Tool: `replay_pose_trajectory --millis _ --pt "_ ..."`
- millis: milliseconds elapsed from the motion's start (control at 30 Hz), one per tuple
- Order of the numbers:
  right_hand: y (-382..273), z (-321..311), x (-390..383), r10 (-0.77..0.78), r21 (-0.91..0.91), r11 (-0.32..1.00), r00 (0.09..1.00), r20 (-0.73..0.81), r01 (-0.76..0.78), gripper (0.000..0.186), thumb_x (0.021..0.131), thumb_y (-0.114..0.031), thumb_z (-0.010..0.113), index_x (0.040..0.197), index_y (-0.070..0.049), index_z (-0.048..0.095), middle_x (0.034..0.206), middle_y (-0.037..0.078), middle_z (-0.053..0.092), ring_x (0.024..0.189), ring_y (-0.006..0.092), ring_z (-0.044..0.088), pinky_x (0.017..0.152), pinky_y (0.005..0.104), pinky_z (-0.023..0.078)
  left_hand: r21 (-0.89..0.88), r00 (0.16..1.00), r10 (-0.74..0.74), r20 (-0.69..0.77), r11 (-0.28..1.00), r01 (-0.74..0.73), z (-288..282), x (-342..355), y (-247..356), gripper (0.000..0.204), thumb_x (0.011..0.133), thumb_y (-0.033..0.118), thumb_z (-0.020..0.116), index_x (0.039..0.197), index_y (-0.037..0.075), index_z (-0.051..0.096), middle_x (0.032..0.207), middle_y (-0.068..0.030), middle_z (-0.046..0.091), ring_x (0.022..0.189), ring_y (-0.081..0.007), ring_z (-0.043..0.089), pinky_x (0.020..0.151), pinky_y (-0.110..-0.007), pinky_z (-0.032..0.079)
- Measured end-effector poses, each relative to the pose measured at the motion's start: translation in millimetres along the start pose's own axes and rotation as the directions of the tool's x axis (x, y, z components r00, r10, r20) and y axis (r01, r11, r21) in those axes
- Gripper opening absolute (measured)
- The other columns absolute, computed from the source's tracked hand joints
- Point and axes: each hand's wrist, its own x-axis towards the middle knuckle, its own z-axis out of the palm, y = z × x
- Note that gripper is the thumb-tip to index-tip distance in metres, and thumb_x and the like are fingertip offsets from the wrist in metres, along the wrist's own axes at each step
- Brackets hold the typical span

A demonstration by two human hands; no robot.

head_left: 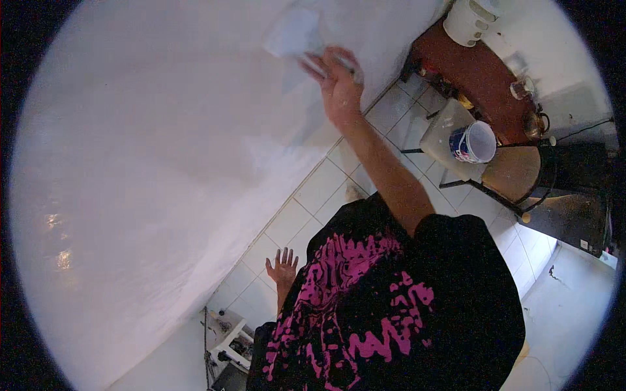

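Observation:
My right arm reaches up to the white wall [163, 130]. My right hand [340, 88] has its fingers bent around a pale, flat piece [295, 32], which lies at the wall and is smeared by motion. Its exact kind cannot be made out. Lower down, my left hand [283, 266] hangs beside my body with its fingers spread and nothing in it, a little away from the wall. Light smudges show on the fingers of my left hand.
A white and blue bucket [482, 142] stands on a chair [438, 140] to the right. Behind it a reddish-brown table [466, 72] carries a white container [466, 23] and a kettle [536, 122]. White shelving [235, 340] stands at lower left on the tiled floor [319, 186].

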Motion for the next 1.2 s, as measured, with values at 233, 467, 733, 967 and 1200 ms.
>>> replay_pose_trajectory --millis 233,467,733,967,1200 --pt "56.3 -149.5 -39.2 -0.014 -0.180 0.983 0.983 -0.181 -0.019 0.012 0.083 0.003 0.055 0.095 0.000 0.054 0.091 0.012 0.058 0.088 0.0279 0.063 0.083 0.0461 0.055 -0.393 0.990 -0.134 0.049 0.908 0.142 -74.2 4.5 1.8 0.080 0.082 0.055 0.052 0.142 0.010 0.025 0.144 -0.0159 0.029 0.130 -0.0353 0.034 0.104 -0.060 0.026" --pt "71.9 -216.8 -7.0 0.056 -0.299 0.924 0.858 -0.510 -0.238 0.014 0.080 -0.002 0.062 0.093 -0.003 0.057 0.079 0.008 0.059 0.077 0.0208 0.062 0.074 0.0366 0.058 -0.092 0.999 0.002 0.045 0.996 0.002 -115.3 2.4 11.6 0.080 0.083 0.054 0.051 0.142 0.009 0.023 0.144 -0.0165 0.027 0.128 -0.0376 0.036 0.104 -0.062 0.027" --pt "55.6 -90.7 22.5 -0.007 -0.226 0.967 0.871 -0.491 -0.120 0.012 0.081 -0.001 0.059 0.092 -0.004 0.056 0.083 0.008 0.057 0.071 0.0183 0.059 0.072 0.0392 0.058 -0.094 0.994 -0.099 0.045 0.990 0.103 -112.3 19.2 -2.4 0.077 0.083 0.056 0.049 0.140 0.008 0.028 0.140 -0.0176 0.037 0.127 -0.0382 0.036 0.104 -0.058 0.028" --pt "-43.6 18.1 25.8 -0.026 -0.147 0.989 0.999 -0.023 0.023 0.013 0.085 -0.004 0.053 0.098 -0.001 0.052 0.088 0.012 0.058 0.085 0.0280 0.063 0.083 0.0479 0.054 0.133 0.999 0.025 0.037 0.991 -0.029 -72.0 12.2 -4.7 0.078 0.083 0.052 0.051 0.141 0.007 0.024 0.140 -0.0213 0.034 0.125 -0.0376 0.039 0.101 -0.056 0.033" --pt "-15.4 -20.4 41.6 -0.100 -0.062 0.993 0.994 0.046 0.103 0.015 0.087 -0.005 0.056 0.101 -0.002 0.052 0.093 0.013 0.060 0.097 0.0337 0.061 0.086 0.0509 0.052 0.074 0.999 -0.023 -0.029 0.997 0.025 -8.8 12.6 12.5 0.083 0.081 0.056 0.053 0.142 0.010 0.022 0.141 -0.0159 0.035 0.129 -0.0330 0.036 0.102 -0.055 0.028"
